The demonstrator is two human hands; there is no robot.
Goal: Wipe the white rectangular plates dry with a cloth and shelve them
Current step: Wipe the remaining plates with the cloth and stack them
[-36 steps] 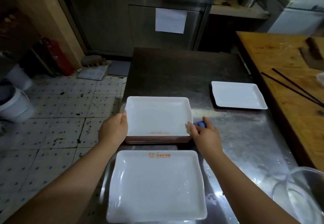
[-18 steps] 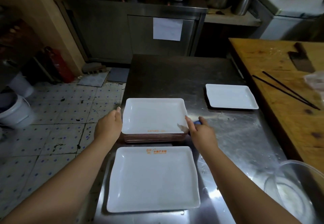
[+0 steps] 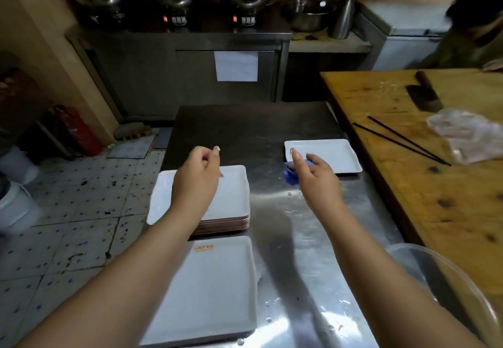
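A stack of white rectangular plates [image 3: 231, 195] sits at the left edge of the steel table [image 3: 313, 238]. My left hand [image 3: 197, 181] hovers above the stack, fingers loosely curled, holding nothing. A single white plate with an orange logo [image 3: 206, 287] lies nearest me. Another white plate [image 3: 332, 154] lies farther right. My right hand [image 3: 313, 173] is raised between the stack and that far plate, gripping a blue cloth [image 3: 290, 176] that bulges out on its left side.
A wooden board [image 3: 435, 184] on the right carries a cleaver [image 3: 423, 94], black chopsticks [image 3: 400, 140] and a plastic bag [image 3: 471, 135]. A clear bowl [image 3: 449, 279] stands at the near right. Another person [image 3: 476, 34] is at the far right. Tiled floor with buckets lies left.
Both hands have let go of the sides of the plate stack and lifted forward. The right hand has moved right toward the far plate with the blue cloth.
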